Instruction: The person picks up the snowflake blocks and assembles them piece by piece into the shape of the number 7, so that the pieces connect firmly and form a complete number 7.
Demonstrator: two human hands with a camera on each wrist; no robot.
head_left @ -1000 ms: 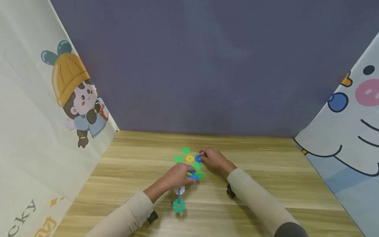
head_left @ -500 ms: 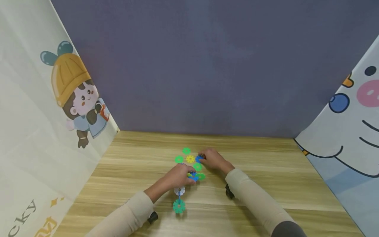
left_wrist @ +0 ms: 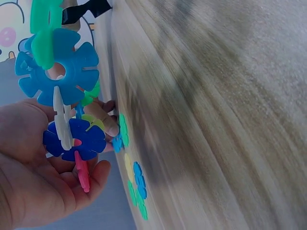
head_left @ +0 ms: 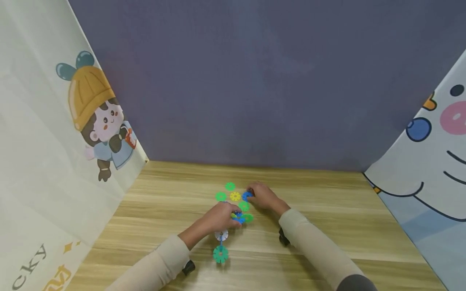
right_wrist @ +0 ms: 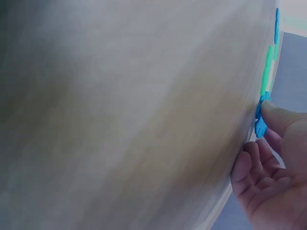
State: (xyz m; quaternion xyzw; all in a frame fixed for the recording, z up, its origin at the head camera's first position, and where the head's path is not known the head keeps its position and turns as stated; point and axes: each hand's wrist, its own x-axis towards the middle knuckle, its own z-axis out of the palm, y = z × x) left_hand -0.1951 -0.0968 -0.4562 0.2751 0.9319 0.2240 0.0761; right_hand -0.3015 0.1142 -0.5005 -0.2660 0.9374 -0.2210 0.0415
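Observation:
My left hand [head_left: 217, 216] holds a chain of slotted plastic snowflake discs fitted into one another. In the left wrist view, the chain shows a light blue disc [left_wrist: 79, 57], a white disc [left_wrist: 62, 117], a dark blue disc [left_wrist: 91, 143] and a pink disc [left_wrist: 82, 173]. Its lower end, a green disc [head_left: 220, 254], hangs toward the person in the head view. My right hand [head_left: 263, 196] pinches a loose blue disc [right_wrist: 261, 117] between thumb and fingers, low at the tabletop. The fingers partly cover that disc in the head view.
Loose discs lie flat near the hands: a yellow disc [head_left: 235, 196], a green disc [head_left: 230, 186], another green disc [head_left: 220, 196] and a third green disc [head_left: 244, 206]. The wooden table [head_left: 327, 210] ends at a dark back panel [head_left: 255, 89], with printed sheets on both sides.
My right hand's fingers have come together on the loose blue disc. My left hand stays in place with the chain. The head view has shifted slightly.

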